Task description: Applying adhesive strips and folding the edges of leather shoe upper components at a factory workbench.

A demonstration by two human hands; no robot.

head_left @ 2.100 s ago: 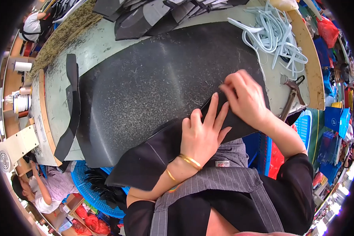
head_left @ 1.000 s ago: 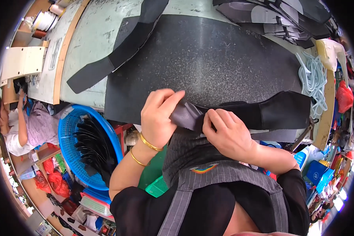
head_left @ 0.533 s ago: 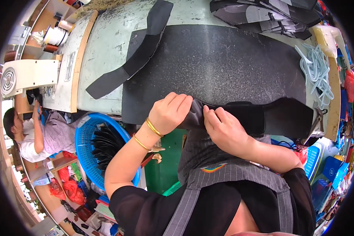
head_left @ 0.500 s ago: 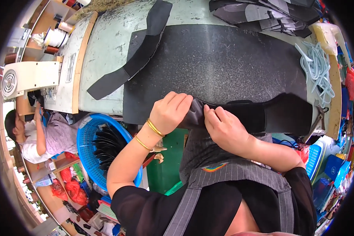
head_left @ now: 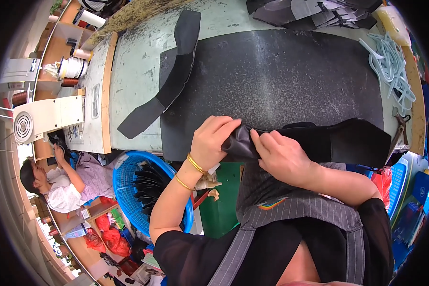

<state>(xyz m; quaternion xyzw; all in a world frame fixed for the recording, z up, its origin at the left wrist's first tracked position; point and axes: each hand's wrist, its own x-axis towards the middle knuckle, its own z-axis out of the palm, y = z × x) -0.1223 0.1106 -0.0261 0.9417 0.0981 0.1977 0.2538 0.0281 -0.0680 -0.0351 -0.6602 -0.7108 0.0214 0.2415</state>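
At the near edge of the table (head_left: 133, 71) the person's left hand (head_left: 213, 142) and right hand (head_left: 282, 156) meet on a black piece of leather-like material (head_left: 319, 142) — each grip clamped on it, fingers (head_left: 224, 125) curled over its bunched left end, the two hands almost touching. The piece runs off to the right along the table edge and ends in a broad pointed flap that hangs just past the rim. Behind it lies a large black speckled mat (head_left: 276, 76), covering most of the tabletop, its near edge right under the hands. A long curved black strip (head_left: 169, 81) rests across the mat's left edge, half on the bare pale surface, well apart from the hands. At the far right — near the corner — sits a tangle of pale tubing (head_left: 392, 69), and dark cut pieces (head_left: 314, 10) pile at the far rim. Down to the left, below the table edge, stands a blue basket (head_left: 128, 183) holding dark pieces, close by the left elbow. Another person (head_left: 64, 183) sits further left at a sewing machine (head_left: 45, 117).
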